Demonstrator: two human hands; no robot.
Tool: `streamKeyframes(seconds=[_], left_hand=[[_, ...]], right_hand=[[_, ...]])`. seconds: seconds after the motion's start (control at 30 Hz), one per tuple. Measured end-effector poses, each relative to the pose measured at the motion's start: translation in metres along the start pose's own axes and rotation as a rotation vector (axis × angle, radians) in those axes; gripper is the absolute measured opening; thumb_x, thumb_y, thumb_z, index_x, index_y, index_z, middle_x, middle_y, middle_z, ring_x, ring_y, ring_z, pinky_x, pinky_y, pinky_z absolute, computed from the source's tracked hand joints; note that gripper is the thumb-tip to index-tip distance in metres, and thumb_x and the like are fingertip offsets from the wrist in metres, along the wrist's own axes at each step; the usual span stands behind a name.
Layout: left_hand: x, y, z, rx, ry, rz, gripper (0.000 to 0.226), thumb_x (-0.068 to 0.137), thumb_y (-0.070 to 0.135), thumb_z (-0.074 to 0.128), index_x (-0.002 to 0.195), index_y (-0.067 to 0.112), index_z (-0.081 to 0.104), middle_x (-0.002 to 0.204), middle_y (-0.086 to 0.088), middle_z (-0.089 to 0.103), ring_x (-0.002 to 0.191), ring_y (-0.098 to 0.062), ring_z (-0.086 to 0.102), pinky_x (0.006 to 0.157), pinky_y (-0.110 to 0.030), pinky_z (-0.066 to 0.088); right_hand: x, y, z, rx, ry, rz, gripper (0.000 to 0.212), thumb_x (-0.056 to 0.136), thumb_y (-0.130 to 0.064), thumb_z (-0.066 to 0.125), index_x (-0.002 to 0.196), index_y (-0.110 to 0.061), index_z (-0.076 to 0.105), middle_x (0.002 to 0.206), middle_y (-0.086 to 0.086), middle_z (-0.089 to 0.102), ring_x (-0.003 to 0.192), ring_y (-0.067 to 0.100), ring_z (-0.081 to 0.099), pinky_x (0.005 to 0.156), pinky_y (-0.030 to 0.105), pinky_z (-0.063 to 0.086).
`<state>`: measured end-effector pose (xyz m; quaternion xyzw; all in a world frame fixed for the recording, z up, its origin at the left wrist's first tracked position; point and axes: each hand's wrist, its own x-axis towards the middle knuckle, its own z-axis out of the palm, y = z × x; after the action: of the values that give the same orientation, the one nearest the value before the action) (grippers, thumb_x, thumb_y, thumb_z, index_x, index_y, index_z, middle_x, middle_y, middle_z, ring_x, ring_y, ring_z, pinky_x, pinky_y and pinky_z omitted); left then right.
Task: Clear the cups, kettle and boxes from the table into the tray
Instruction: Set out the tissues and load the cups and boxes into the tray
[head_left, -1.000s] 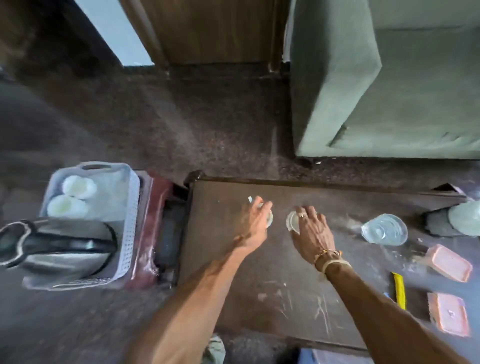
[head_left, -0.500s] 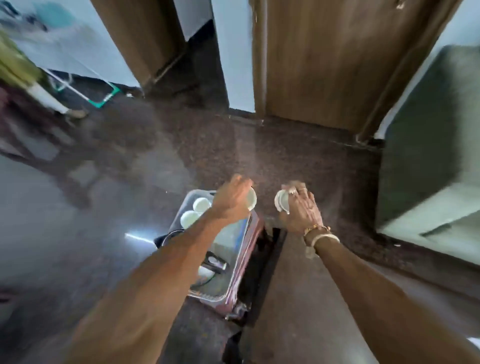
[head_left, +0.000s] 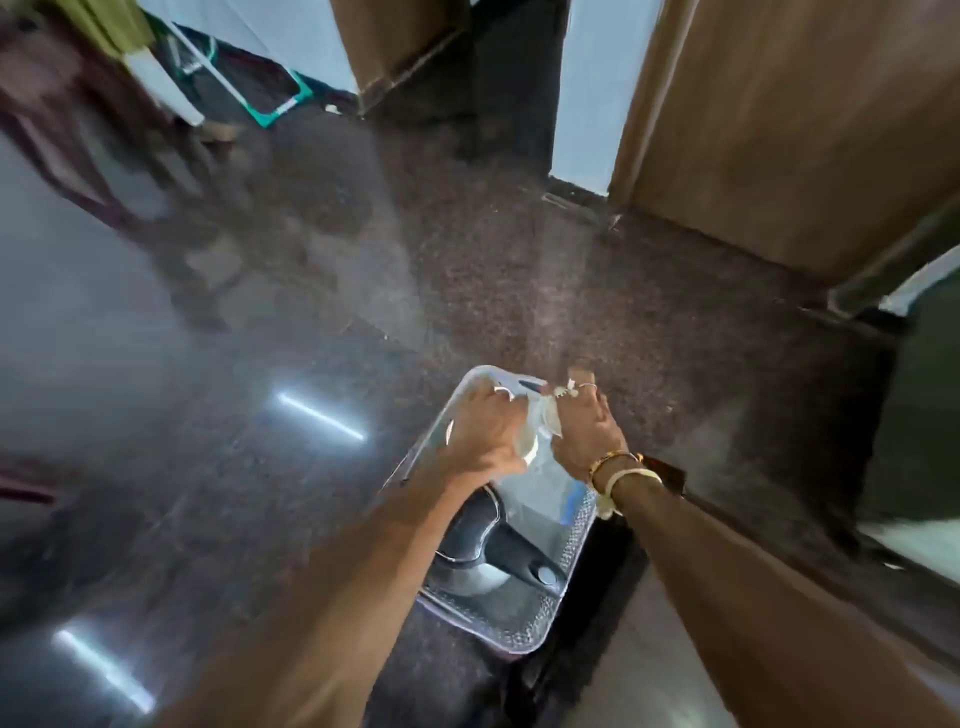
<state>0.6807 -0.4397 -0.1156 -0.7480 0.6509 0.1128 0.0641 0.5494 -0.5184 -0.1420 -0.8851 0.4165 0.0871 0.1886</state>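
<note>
A pale mesh-walled tray (head_left: 574, 540) stands low beside the table's left end. The kettle (head_left: 498, 561), with its black handle, lies in the tray's near half. My left hand (head_left: 485, 436) and my right hand (head_left: 587, 431) are both down over the tray's far half, close together. Each hand is shut on a small white cup; the edge of the left cup (head_left: 530, 444) and part of the right cup (head_left: 545, 415) show between the hands. The cups that were in the tray are hidden under my hands.
The table's dark top (head_left: 644, 670) runs along the lower right. A green sofa (head_left: 914, 415) stands at the right edge. Wooden doors (head_left: 789, 130) are ahead, with polished dark floor (head_left: 311, 312) all around and a person's legs (head_left: 156, 78) at the far left.
Both hands lifted a cup off the table, swung left and lowered over the tray's far half. My view turned left with them, away from the table.
</note>
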Motion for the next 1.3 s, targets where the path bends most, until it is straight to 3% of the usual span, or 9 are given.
streamKeyframes(seconds=[0.13, 0.3, 0.43, 0.57, 0.67, 0.9, 1.03, 1.13, 1.3], left_hand=[[0.011, -0.003, 0.018, 0.03, -0.029, 0.04, 0.055, 0.075, 0.043, 0.066, 0.121, 0.013, 0.058, 0.115, -0.01, 0.067, 0.111, -0.031, 0.06, 0.104, -0.046, 0.042], [0.029, 0.005, 0.031, 0.008, -0.128, 0.035, 0.067, 0.065, 0.034, 0.078, 0.125, 0.015, 0.055, 0.11, -0.008, 0.068, 0.106, -0.029, 0.06, 0.091, -0.039, 0.049], [0.033, 0.006, 0.043, 0.004, -0.194, 0.017, 0.084, 0.063, 0.029, 0.083, 0.135, 0.013, 0.045, 0.109, -0.009, 0.068, 0.107, -0.032, 0.059, 0.085, -0.039, 0.047], [0.037, 0.008, 0.049, 0.012, -0.236, 0.006, 0.074, 0.075, 0.015, 0.075, 0.138, 0.009, 0.038, 0.115, -0.014, 0.066, 0.112, -0.034, 0.056, 0.085, -0.04, 0.046], [0.04, 0.011, 0.05, 0.029, -0.279, -0.014, 0.082, 0.072, 0.014, 0.079, 0.14, 0.008, 0.032, 0.115, -0.014, 0.064, 0.112, -0.033, 0.055, 0.086, -0.04, 0.049], [0.047, 0.01, 0.059, 0.099, -0.356, 0.032, 0.051, 0.072, 0.026, 0.083, 0.117, 0.014, 0.063, 0.115, -0.007, 0.063, 0.112, -0.028, 0.053, 0.087, -0.037, 0.051], [0.045, 0.007, 0.062, 0.067, -0.314, 0.03, 0.049, 0.078, 0.03, 0.077, 0.121, 0.012, 0.061, 0.118, -0.008, 0.06, 0.115, -0.029, 0.054, 0.089, -0.037, 0.05], [0.041, 0.005, 0.055, 0.044, -0.341, 0.022, 0.063, 0.065, 0.035, 0.087, 0.119, 0.015, 0.061, 0.116, -0.007, 0.059, 0.113, -0.027, 0.056, 0.087, -0.036, 0.052], [0.031, 0.01, 0.022, 0.071, -0.26, 0.041, 0.041, 0.079, 0.037, 0.074, 0.112, 0.015, 0.063, 0.114, -0.006, 0.065, 0.107, -0.026, 0.064, 0.087, -0.037, 0.052]], right_hand=[[0.022, 0.005, 0.016, 0.032, -0.04, 0.029, 0.06, 0.086, -0.006, 0.057, 0.143, -0.016, 0.041, 0.154, 0.017, 0.023, 0.136, 0.038, 0.034, 0.111, 0.041, 0.037], [0.035, 0.015, 0.035, -0.003, -0.107, 0.042, 0.054, 0.087, -0.01, 0.063, 0.138, -0.015, 0.046, 0.151, 0.016, 0.025, 0.135, 0.036, 0.039, 0.106, 0.038, 0.041], [0.039, 0.017, 0.046, 0.017, -0.091, 0.019, 0.047, 0.084, -0.009, 0.065, 0.129, -0.015, 0.052, 0.15, 0.017, 0.025, 0.13, 0.038, 0.041, 0.103, 0.042, 0.043], [0.039, 0.015, 0.051, 0.054, -0.029, 0.005, 0.036, 0.083, -0.005, 0.062, 0.118, -0.016, 0.059, 0.147, 0.018, 0.028, 0.125, 0.038, 0.042, 0.096, 0.043, 0.045], [0.034, 0.017, 0.056, 0.06, 0.001, -0.03, 0.039, 0.081, 0.001, 0.06, 0.116, -0.018, 0.06, 0.143, 0.017, 0.032, 0.122, 0.037, 0.042, 0.093, 0.044, 0.047], [0.033, 0.024, 0.069, 0.053, -0.065, -0.024, 0.047, 0.086, -0.005, 0.06, 0.132, -0.016, 0.056, 0.153, 0.015, 0.025, 0.132, 0.036, 0.037, 0.103, 0.044, 0.043], [0.032, 0.022, 0.071, 0.02, -0.083, -0.017, 0.052, 0.087, -0.006, 0.061, 0.137, -0.015, 0.05, 0.148, 0.017, 0.031, 0.134, 0.038, 0.034, 0.105, 0.045, 0.042], [0.023, 0.021, 0.064, 0.041, -0.092, -0.018, 0.063, 0.087, -0.002, 0.057, 0.146, -0.016, 0.041, 0.16, 0.018, 0.017, 0.141, 0.04, 0.027, 0.111, 0.047, 0.037], [-0.012, 0.026, 0.027, 0.076, -0.012, 0.011, 0.066, 0.086, -0.008, 0.056, 0.149, -0.018, 0.037, 0.157, 0.013, 0.027, 0.136, 0.038, 0.036, 0.109, 0.043, 0.038]])
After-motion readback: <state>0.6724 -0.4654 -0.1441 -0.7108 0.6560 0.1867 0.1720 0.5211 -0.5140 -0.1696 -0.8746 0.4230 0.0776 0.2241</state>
